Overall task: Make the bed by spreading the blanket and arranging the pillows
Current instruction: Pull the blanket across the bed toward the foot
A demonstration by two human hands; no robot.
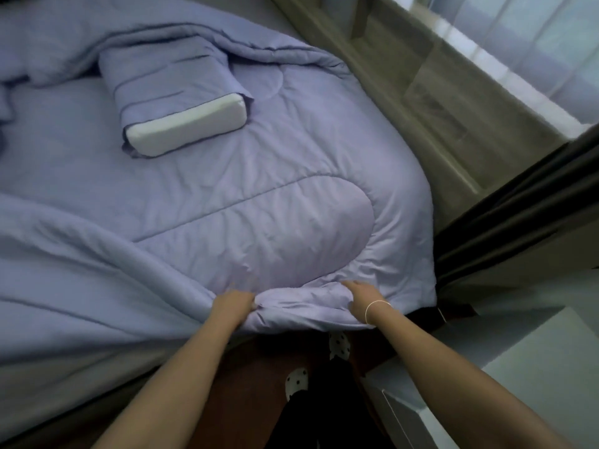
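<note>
Fingers of two hands, left hand (234, 303) and right hand (362, 299), clutch one blanket (259, 202); one pillow (175, 102).

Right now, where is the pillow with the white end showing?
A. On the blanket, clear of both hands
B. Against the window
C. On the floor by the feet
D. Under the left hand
A: the pillow lies on top of the blanket, far up the bed, while the left hand and right hand grip the blanket's near edge.
</note>
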